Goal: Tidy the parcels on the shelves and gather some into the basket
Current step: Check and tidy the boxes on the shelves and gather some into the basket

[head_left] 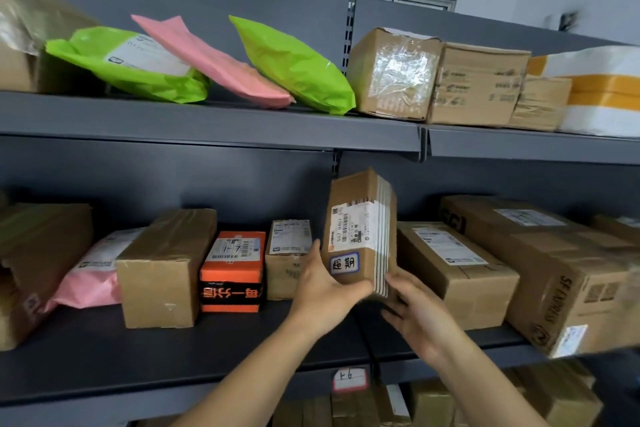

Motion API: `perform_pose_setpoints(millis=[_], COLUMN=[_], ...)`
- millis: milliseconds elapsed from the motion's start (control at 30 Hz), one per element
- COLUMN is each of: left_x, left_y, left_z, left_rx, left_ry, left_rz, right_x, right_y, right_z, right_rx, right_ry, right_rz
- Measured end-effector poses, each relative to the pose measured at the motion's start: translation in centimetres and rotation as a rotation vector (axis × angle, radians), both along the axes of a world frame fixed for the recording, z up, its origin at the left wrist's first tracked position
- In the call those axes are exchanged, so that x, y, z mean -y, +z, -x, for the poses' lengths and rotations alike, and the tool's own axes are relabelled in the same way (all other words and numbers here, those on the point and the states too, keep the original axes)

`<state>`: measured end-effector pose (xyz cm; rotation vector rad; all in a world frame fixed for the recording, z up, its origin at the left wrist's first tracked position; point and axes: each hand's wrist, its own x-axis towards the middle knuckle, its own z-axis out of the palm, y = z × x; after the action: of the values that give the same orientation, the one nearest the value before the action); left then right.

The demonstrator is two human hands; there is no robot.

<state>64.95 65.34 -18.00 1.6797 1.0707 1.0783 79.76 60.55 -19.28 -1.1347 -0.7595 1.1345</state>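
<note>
Head cam: the flat box (360, 232) is up on end, tilted a bit, held in front of the middle shelf (104, 357). The left hand (322, 284) grips its lower left corner, thumb up the side edge, palm wrapped under. The right hand (415, 312) props the lower right corner, thumb against the edge, fingers fairly straight underneath, so more of a support than a squeeze. The hands cover the bottom, so I can't tell if it touches the shelf. A small box (287, 260) sits just behind the left hand, with an orange box (232, 270) further left. A long box (453, 270) is right beside the right hand. Straight below the grip there's a red-edged tag (349, 380). Up above, a pink bag (214, 62) and a green bag (298, 69) lean on the top shelf.
</note>
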Motion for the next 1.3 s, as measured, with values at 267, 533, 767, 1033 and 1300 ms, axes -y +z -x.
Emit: perform_pose_setpoints(millis=[267, 533, 767, 1033, 1300], left_x=[1.0, 1.9, 3.6, 5.1, 9.4], left_y=[-0.5, -0.1, 1.1, 1.0, -2.1], left_z=[0.7, 1.7, 5.4, 13.0, 13.7], left_rx=[-0.164, -0.215, -0.287, -0.409, -0.506], left_ry=[0.082, 0.092, -0.016, -0.246, -0.574], left_rz=[-0.134, -0.228, -0.286, -0.313, -0.362], right_x=[-0.2, 0.2, 2.9, 9.5, 20.1], right_y=[1.8, 2.1, 2.3, 3.6, 0.9], right_z=[0.0, 0.2, -0.7, 1.8, 5.6], right_rx=[0.272, 0.33, 0.428, 0.86, 1.256], right_ry=[-0.043, 0.023, -0.062, -0.265, -0.217], right_rz=[-0.145, -0.215, -0.182, -0.111, -0.017])
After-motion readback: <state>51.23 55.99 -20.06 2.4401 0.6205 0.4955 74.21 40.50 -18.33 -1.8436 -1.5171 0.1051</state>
